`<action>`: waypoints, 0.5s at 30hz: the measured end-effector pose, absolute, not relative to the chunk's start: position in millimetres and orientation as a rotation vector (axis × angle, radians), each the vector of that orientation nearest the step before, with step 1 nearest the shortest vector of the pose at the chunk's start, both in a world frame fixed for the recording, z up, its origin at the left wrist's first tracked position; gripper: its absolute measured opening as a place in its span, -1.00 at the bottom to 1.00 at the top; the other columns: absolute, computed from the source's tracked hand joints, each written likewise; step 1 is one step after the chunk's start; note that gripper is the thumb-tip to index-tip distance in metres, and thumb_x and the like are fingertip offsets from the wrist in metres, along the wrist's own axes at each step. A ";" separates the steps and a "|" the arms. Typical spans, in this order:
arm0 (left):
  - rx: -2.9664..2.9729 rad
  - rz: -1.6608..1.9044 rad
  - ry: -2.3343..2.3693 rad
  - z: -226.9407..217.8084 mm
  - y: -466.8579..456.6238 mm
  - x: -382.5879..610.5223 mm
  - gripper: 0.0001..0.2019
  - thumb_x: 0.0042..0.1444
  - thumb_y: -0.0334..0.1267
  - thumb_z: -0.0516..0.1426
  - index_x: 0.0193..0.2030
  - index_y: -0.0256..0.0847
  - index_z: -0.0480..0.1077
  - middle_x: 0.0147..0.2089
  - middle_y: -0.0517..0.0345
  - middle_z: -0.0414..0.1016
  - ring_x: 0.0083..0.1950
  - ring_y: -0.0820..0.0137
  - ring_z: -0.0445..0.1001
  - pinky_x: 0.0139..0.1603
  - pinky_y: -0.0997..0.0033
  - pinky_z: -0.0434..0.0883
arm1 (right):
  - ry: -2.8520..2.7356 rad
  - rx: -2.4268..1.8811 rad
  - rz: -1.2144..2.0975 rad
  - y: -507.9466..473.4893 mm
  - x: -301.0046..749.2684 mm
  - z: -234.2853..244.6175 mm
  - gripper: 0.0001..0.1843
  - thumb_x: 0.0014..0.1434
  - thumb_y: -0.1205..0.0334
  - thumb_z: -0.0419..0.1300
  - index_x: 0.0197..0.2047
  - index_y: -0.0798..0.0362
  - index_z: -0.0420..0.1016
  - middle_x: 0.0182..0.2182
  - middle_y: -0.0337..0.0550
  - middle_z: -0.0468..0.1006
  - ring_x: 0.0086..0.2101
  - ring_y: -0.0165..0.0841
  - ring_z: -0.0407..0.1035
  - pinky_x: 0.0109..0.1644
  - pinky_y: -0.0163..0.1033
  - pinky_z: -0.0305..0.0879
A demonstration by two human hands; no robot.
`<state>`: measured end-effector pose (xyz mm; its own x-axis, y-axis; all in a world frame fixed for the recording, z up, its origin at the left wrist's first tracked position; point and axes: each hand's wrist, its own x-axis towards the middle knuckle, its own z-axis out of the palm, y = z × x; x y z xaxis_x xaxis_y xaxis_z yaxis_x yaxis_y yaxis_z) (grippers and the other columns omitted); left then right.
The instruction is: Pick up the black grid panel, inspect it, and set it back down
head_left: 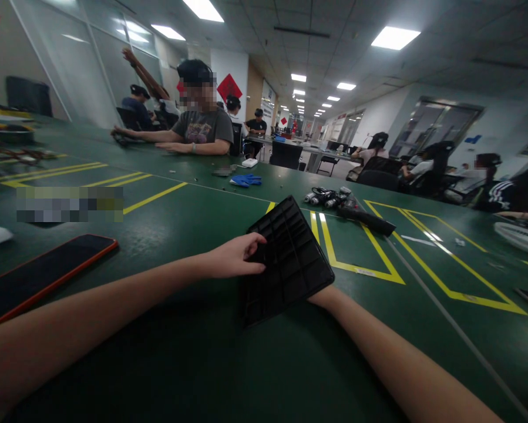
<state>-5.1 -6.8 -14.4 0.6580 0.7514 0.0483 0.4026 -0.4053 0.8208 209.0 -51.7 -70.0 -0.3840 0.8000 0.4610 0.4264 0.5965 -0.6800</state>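
A black plastic tray (pixel 290 252) with a grid of compartments is tilted up off the green table (pixel 193 205), its far corner raised. My left hand (pixel 232 258) grips its left edge, thumb on top and fingers curled under. My right hand is hidden behind the tray's lower right edge; only the wrist (pixel 329 299) shows where it meets the tray, so its fingers cannot be seen.
A phone in a red case (pixel 39 279) lies at the left. Blue gloves (pixel 245 180), small metal parts (pixel 329 198) and a black tool (pixel 369 220) lie beyond the tray among yellow tape lines. A person in a grey shirt (pixel 199 129) sits across; others sit further back and at right.
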 end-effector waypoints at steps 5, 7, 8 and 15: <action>2.563 0.593 0.897 -13.9 -8.8 -3.1 -0.64 -0.06 -0.07 0.13 -0.18 -0.27 0.31 -0.33 0.13 0.27 -0.31 0.39 0.27 -0.32 0.41 0.24 | -2.036 -1.040 0.414 -49.9 209.3 -70.2 -0.45 0.13 0.01 0.04 0.16 0.00 0.20 0.18 -0.09 0.21 0.23 -0.18 -0.11 0.22 -0.01 0.07; 2.667 0.645 0.956 -11.5 -2.8 -1.9 -0.67 -0.06 -0.08 0.11 -0.21 -0.26 0.31 -0.32 0.11 0.30 -0.29 0.37 0.29 -0.29 0.39 0.25 | -2.064 -1.101 0.364 -44.5 210.8 -65.8 -0.49 0.11 0.06 0.07 0.13 -0.01 0.24 0.12 -0.07 0.28 0.20 -0.17 -0.02 0.22 0.00 0.03; 2.685 0.689 1.025 -9.4 3.0 -2.6 -0.68 -0.06 -0.08 0.10 -0.22 -0.26 0.32 -0.31 0.10 0.31 -0.29 0.36 0.31 -0.28 0.38 0.26 | -2.070 -1.146 0.342 -40.4 213.8 -62.6 -0.52 0.09 0.08 0.08 0.10 -0.01 0.27 0.08 -0.05 0.33 0.16 -0.16 0.05 0.21 0.01 0.04; 2.365 0.682 1.975 6.2 77.6 -43.9 -0.56 -0.06 0.11 0.03 -0.29 -0.26 0.40 -0.22 -0.07 0.43 -0.18 0.14 0.40 -0.30 0.32 0.29 | -1.649 -1.802 0.042 -10.5 293.2 -40.5 -0.47 0.07 0.14 0.07 0.12 0.11 0.19 -0.01 0.04 0.38 0.00 -0.12 0.21 0.07 0.03 0.12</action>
<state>-43.9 77.6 6.2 0.1235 0.9349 0.3327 0.9410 -0.2168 0.2598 293.2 -10.5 -40.5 0.1950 0.8904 0.4113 0.8680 0.0385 -0.4950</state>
